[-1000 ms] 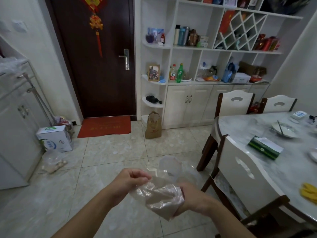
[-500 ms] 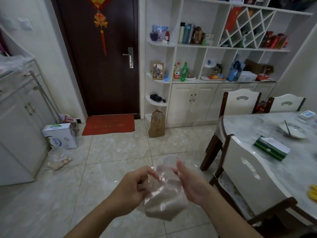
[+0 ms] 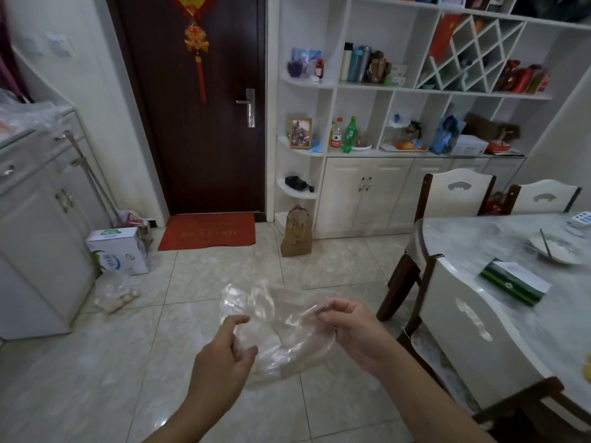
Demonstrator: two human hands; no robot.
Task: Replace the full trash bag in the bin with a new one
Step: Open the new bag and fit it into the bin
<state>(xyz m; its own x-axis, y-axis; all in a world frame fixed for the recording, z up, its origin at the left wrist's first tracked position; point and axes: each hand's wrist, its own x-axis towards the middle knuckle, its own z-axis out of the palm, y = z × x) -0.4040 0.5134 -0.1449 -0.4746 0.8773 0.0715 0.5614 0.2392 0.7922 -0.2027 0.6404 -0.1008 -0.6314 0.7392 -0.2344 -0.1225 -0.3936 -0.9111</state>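
Observation:
A thin clear plastic bag hangs in the air in front of me, above the tiled floor, partly spread out. My right hand pinches its upper right edge between thumb and fingers. My left hand grips the bag's lower left part, with the thumb and forefinger apart. The bag's mouth is loosely open at the top left. No bin is in view.
A marble dining table with white chairs stands close on my right. A white cabinet, a milk carton box and a small clear bag are on the left. A brown paper bag stands by the shelving, near the dark door.
The bag was a crumpled wad held between both hands; now my hands have drawn apart and the bag is spread out between them.

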